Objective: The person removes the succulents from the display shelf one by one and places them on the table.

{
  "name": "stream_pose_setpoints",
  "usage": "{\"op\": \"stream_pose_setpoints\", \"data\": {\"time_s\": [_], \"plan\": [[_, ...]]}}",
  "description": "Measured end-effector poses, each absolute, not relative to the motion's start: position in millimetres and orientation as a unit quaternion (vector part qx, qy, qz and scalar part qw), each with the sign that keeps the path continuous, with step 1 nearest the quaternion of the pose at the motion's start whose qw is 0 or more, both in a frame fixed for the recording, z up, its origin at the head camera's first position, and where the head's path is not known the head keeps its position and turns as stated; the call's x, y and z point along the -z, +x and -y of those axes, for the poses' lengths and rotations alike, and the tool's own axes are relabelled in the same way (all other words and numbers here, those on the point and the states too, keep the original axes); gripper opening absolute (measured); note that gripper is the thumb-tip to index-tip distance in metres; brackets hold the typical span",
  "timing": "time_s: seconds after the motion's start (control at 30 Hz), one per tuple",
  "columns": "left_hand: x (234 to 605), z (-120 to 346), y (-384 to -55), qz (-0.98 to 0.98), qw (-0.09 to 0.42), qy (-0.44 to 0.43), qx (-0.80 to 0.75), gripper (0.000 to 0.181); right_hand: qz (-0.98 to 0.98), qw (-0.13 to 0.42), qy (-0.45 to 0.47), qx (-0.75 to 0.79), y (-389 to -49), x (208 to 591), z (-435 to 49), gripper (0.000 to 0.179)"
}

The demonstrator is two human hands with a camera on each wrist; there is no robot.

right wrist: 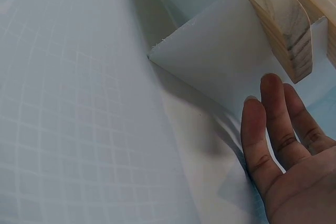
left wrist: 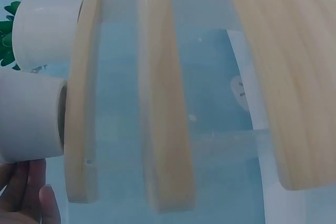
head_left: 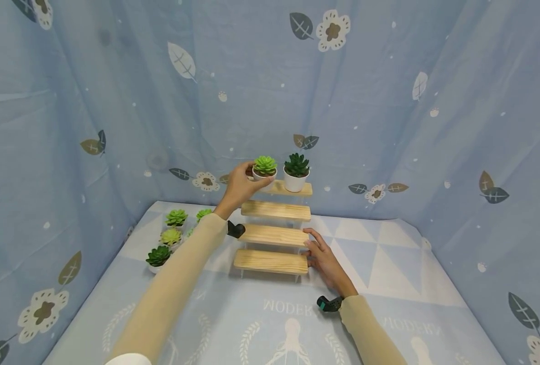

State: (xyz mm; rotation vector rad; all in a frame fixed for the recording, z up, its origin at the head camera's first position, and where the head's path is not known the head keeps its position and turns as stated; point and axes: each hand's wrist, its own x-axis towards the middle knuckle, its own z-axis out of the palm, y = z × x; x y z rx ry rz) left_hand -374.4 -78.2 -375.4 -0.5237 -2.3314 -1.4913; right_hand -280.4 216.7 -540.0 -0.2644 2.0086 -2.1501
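A wooden tiered plant stand (head_left: 273, 234) with see-through side supports stands against the back curtain. At the left end of its top step, my left hand (head_left: 244, 183) grips a light green potted succulent (head_left: 265, 166) by its white pot. In the left wrist view, that pot (left wrist: 31, 116) is right at the top board, my fingers (left wrist: 34, 187) at its side. Beside it on the same step sits a dark green potted succulent (head_left: 295, 172). My right hand (head_left: 326, 262) is by the right ends of the lower steps, fingers loosely spread, fingertips (right wrist: 271, 85) close beneath a board end (right wrist: 294, 40).
Several more potted succulents (head_left: 158, 257) stand in a group on the left of the table, partly behind my left sleeve (head_left: 178, 284). A patterned cloth (head_left: 233, 319) covers the table. Blue floral curtains (head_left: 251, 76) enclose the back and both sides.
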Motion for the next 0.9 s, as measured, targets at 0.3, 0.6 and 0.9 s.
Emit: {"op": "stream_pose_setpoints", "data": {"time_s": [0.3, 0.6, 0.9], "plan": [[372.1, 83.9, -367.4, 0.815, 0.166, -0.19, 0.521, 0.081, -0.675, 0.092, -0.094, 0.726, -280.9, 540.0, -216.6, 0.047], [374.6, 89.6, -359.8, 0.816, 0.178, -0.197, 0.514, 0.079, -0.673, 0.102, -0.097, 0.726, -279.6, 540.3, -216.9, 0.05], [375.3, 95.2, -350.6, 0.82, 0.183, -0.202, 0.504, 0.079, -0.684, 0.099, -0.09, 0.717, -279.0, 539.1, -216.4, 0.055]]}}
